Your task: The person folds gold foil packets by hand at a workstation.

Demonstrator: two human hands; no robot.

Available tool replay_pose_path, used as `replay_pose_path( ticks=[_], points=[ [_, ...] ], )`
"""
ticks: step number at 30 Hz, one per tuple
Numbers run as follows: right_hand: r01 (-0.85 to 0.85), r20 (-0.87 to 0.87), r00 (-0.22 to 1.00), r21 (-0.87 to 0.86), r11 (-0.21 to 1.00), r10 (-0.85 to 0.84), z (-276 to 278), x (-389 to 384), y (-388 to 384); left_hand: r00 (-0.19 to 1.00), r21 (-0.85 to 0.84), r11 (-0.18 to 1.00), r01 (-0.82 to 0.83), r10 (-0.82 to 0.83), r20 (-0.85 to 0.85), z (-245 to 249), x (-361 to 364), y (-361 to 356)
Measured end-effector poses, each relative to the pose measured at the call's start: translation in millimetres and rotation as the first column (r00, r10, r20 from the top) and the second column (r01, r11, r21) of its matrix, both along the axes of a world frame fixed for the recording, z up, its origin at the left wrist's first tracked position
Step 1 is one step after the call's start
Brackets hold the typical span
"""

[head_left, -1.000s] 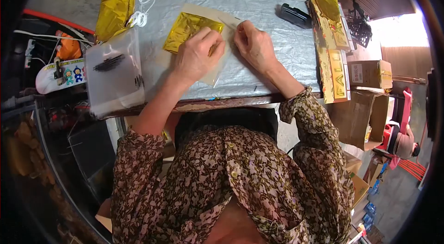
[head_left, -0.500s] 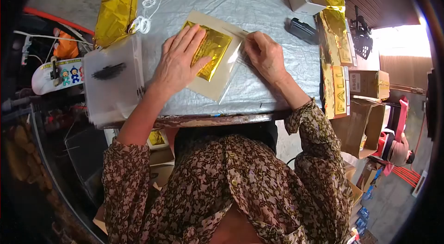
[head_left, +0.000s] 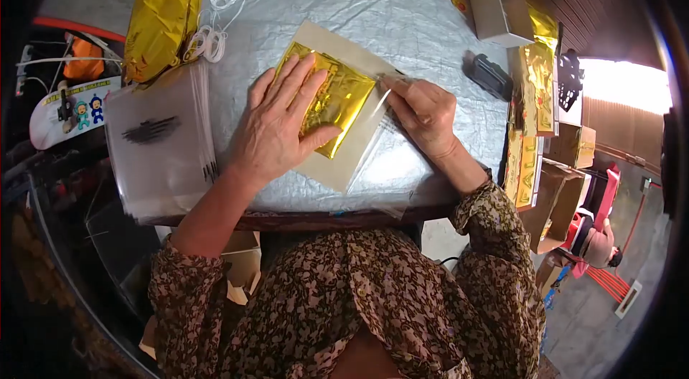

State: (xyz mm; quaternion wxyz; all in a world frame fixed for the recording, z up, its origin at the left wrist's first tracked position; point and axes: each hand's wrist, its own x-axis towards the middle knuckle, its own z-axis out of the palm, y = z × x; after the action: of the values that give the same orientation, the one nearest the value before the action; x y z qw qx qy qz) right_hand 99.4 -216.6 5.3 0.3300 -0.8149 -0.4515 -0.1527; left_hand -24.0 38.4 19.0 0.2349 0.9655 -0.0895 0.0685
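Note:
A folded gold foil packet (head_left: 343,95) lies on a beige card (head_left: 323,172) turned at an angle on the silver-covered table. My left hand (head_left: 281,117) rests flat on the foil's left part, fingers spread. At the card's right side, my right hand (head_left: 425,110) pinches the edge of a clear plastic sleeve (head_left: 375,136), thumb and fingers together. The sleeve's clear film shows along the card's right edge; how far it covers the card I cannot tell.
Left of my hands lies a stack of clear bags (head_left: 161,142), with white string (head_left: 208,43) above it. A black object (head_left: 489,76) and an open white box (head_left: 500,11) are at right. Gold foil (head_left: 161,16) lines the edges. A person (head_left: 599,244) is far right.
The view has shifted, so the table appears larger and lower. My right hand still pinches the sleeve edge, and my left hand stays flat on the foil.

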Motion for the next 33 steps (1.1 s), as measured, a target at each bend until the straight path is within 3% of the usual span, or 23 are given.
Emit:
replay_pose_path(
  ticks=[9, 16, 21, 24, 27, 33],
  points=[
    [-0.043, 0.239, 0.967, -0.200, 0.979, 0.092, 8.8, 1.6, 6.3, 0.999, -0.016, 1.000, 0.009, -0.010, -0.040, 0.0, 1.8, 2.0],
    [-0.107, 0.203, 0.966, -0.257, 0.961, 0.161, 10.1, 9.4, 4.2, 0.998, -0.032, 0.999, 0.007, -0.009, -0.068, -1.3, 3.3, 2.4],
    [-0.116, 0.062, 0.990, -0.193, 0.974, 0.130, 14.2, 13.0, 7.5, 0.997, -0.077, 0.997, -0.004, -0.002, -0.080, -1.3, 3.3, 2.1],
    [-0.139, -0.033, 0.990, -0.077, 0.987, 0.137, 6.5, 14.5, 7.1, 0.997, -0.017, 1.000, 0.004, -0.006, -0.080, -1.1, 4.2, 1.9],
    [-0.137, -0.069, 0.989, -0.083, 0.987, 0.132, 2.4, 14.4, 3.7, 0.996, -0.004, 1.000, 0.003, -0.003, -0.090, -0.3, 4.3, 1.8],
    [-0.078, -0.035, 0.997, -0.131, 0.988, 0.074, 7.0, 8.0, 6.3, 0.996, 0.015, 1.000, 0.001, 0.000, -0.087, 1.2, 3.4, 1.0]
  ],
)
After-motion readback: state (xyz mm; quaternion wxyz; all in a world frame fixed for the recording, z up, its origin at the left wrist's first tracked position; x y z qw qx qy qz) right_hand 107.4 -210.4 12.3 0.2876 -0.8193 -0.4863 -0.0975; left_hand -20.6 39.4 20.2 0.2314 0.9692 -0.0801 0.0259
